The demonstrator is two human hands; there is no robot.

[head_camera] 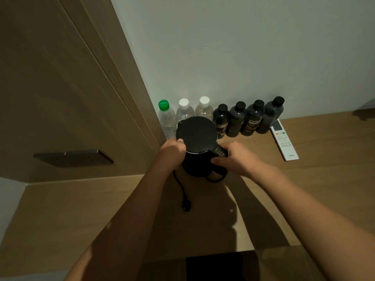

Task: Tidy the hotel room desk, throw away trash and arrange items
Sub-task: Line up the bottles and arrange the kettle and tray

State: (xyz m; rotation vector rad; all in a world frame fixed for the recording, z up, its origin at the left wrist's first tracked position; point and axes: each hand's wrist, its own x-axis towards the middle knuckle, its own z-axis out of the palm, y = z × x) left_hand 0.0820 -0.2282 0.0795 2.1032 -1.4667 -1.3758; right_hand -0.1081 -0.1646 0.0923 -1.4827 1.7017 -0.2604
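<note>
Matt black plastic kettle [196,136] on smooth wood-grain desk [304,179]; clear plastic bottles [183,113].

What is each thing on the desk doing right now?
kettle: lid shut, upright, held by both hands
left hand: grips kettle's side
right hand: grips kettle's handle
plug: unplugged, lying on desk
clear bottles: capped, upright
dark bottles: capped, upright
remote: lying flat

A black electric kettle [196,138] stands upright, lid closed, on the wooden desk [324,179] before a bottle row [221,116].
</note>
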